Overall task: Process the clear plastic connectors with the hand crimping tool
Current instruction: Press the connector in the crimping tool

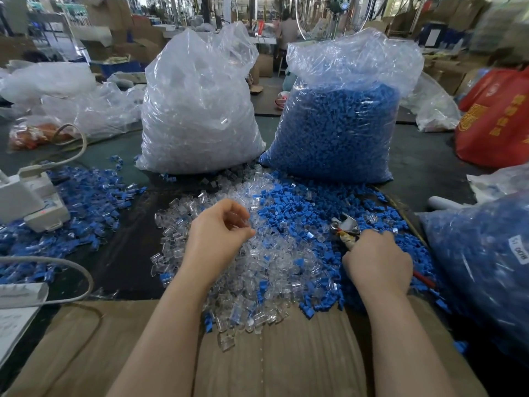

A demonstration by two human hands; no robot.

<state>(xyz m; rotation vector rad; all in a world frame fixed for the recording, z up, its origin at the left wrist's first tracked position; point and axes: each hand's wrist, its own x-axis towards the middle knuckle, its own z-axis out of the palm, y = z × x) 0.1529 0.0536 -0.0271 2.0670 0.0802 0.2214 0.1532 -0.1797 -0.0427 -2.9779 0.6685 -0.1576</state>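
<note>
The hand crimping tool is gripped by the right hand, whose fingers are curled round its handles, so that its metal head points away from the person and rests on the blue pieces spread over the table; it appears to be kept ready there while the next part is fetched. The left hand is held over the heap of clear plastic connectors with its fingers curled, and a single clear connector seems to be pinched between thumb and fingertips, presumably picked out for feeding to the tool. The loose heaps are laid directly in front of the person, within reach of both hands, and are evidently fed from the bag of clear connectors and the bag of blue parts stood upright behind them. A pile of joined blue-and-clear pieces is kept apart at the left, perhaps as finished work. Whether the tool's jaws are parted cannot be told, since the head is small and partly buried. The red handle is mostly hidden by the hand, and the pinched connector is hard to make out.
</note>
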